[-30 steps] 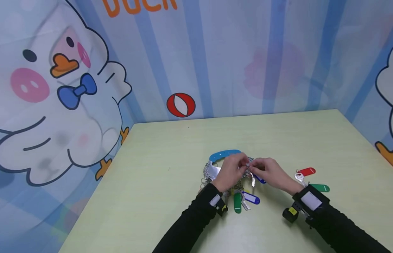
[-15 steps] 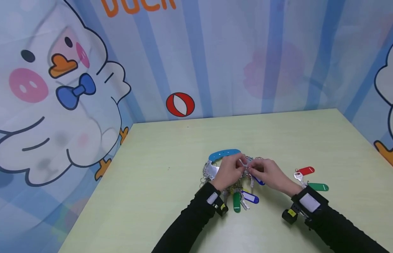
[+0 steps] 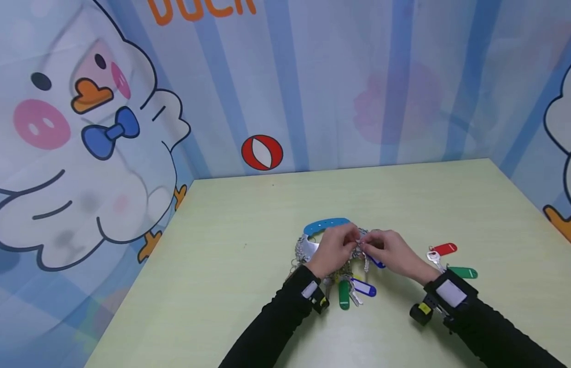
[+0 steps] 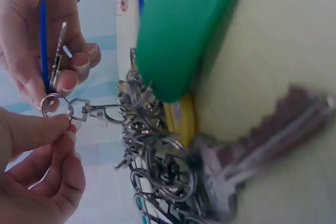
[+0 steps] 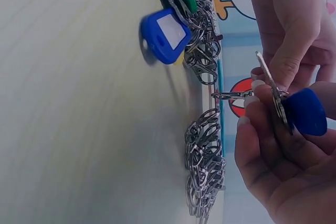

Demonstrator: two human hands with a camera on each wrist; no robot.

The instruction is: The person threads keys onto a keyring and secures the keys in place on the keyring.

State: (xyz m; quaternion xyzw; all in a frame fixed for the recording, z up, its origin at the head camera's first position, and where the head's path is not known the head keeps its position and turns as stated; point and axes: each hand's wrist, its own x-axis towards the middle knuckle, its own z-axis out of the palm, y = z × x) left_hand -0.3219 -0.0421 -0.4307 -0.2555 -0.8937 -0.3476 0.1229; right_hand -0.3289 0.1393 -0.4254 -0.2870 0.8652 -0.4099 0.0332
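In the head view my left hand and right hand meet over the right side of a large metal key ring with a blue band. Thumb and finger of the left hand pinch a small split ring, seen in the left wrist view. That ring meets a swivel clasp hanging on the big ring among many others. My right hand pinches the split ring's other side, where a silver key and a blue key tag lie against its fingers. Whether these are threaded fully is hidden.
On the big ring's near side hang a green tag, a blue tag with a white label and keys. To the right lie a red tag, a loose key and another green tag on the pale table.
Both hands stay at the same spot over the big ring, with only slight finger shifts. The tags and keys on the table have not moved.
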